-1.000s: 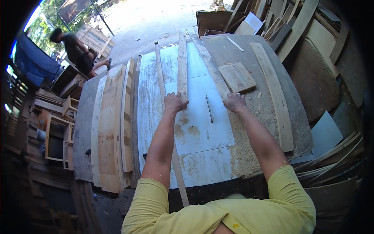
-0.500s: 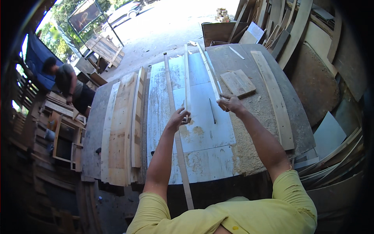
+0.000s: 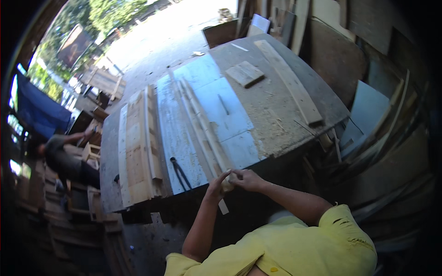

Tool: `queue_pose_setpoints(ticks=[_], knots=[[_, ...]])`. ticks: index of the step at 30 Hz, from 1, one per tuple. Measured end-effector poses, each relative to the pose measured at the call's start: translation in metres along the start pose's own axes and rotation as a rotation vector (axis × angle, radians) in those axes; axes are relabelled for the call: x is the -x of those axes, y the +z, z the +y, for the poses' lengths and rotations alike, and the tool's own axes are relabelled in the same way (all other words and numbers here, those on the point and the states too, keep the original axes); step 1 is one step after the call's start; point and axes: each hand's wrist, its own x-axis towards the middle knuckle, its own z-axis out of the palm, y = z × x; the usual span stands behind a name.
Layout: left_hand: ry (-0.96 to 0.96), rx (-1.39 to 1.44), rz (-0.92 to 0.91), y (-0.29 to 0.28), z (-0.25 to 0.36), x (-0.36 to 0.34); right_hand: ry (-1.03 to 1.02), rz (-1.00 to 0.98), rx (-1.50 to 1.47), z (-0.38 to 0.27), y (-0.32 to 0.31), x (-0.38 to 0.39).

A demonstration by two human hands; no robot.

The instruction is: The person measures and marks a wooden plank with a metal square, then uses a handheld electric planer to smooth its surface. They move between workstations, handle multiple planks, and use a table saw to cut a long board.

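Two long, narrow wooden strips (image 3: 205, 124) lie side by side on the pale blue-white sheet of the worktable (image 3: 236, 117), their near ends brought together at its front edge. My left hand (image 3: 217, 186) is closed round those near ends from the left. On the other side my right hand (image 3: 248, 180) is closed on the same ends, its fingers meeting the left ones. A thinner flat strip (image 3: 186, 108) runs just left of the pair and passes under my hands. Left of it, near the front edge, rests a dark pair of pincers (image 3: 179, 172).
Planks (image 3: 138, 152) lie along the table's left side. To the right are a short board (image 3: 245, 73), sawdust and a long plank (image 3: 287, 80). A dark slot (image 3: 223, 105) cuts the sheet. Sheets and offcuts lean at right; another person (image 3: 69, 156) works at far left.
Both hands have come toward me and together, bringing the two separate strips side by side. My view has shifted, and the pincers now show. The other person has an arm stretched out.
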Motion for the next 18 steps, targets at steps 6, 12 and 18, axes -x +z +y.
queue_pose_setpoints(ticks=[6,12,18], knots=[[0.097,-0.017,0.054,-0.017,-0.056,0.034,-0.29,-0.3,-0.173,0.045,-0.009,0.068],[0.131,-0.102,0.167,0.012,-0.035,0.055,0.512,-0.566,-0.367,0.235,-0.083,0.116],[0.121,-0.181,0.32,0.056,-0.037,0.033,0.86,0.498,-0.158,0.523,-0.176,0.079]])
